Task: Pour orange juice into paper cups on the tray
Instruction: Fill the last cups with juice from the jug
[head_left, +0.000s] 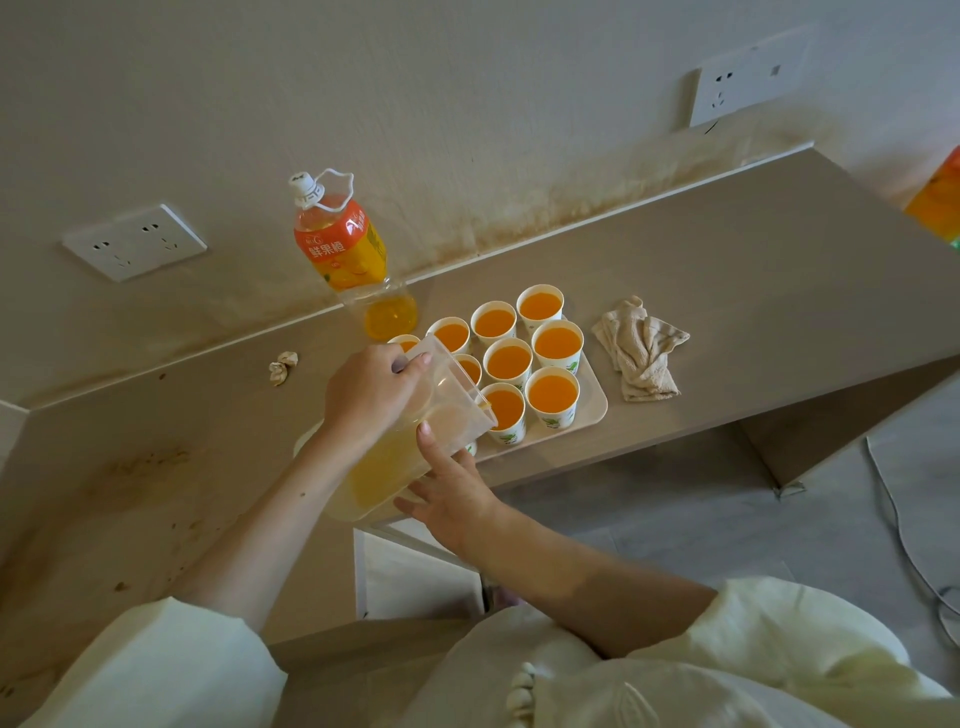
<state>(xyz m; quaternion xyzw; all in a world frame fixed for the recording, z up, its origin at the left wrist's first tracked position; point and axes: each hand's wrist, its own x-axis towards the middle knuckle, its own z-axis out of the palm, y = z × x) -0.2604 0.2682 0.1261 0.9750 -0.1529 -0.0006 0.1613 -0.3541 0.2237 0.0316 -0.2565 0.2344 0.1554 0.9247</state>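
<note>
A clear plastic pitcher (400, 447) with orange juice in it is tilted, its spout over a paper cup (506, 410) at the tray's near edge. My left hand (369, 395) grips the pitcher from above at its handle. My right hand (449, 488) supports the pitcher's side and bottom with straight fingers. Several paper cups, such as one at the back (540, 306), stand full of juice on the white tray (592, 400). The pitcher hides part of the left cups.
An orange juice bottle (348, 249), nearly drained, stands by the wall behind the tray. A crumpled beige cloth (641, 348) lies right of the tray. A small wad of paper (283, 366) lies to the left. The desk's front edge (623, 457) runs just beyond the tray.
</note>
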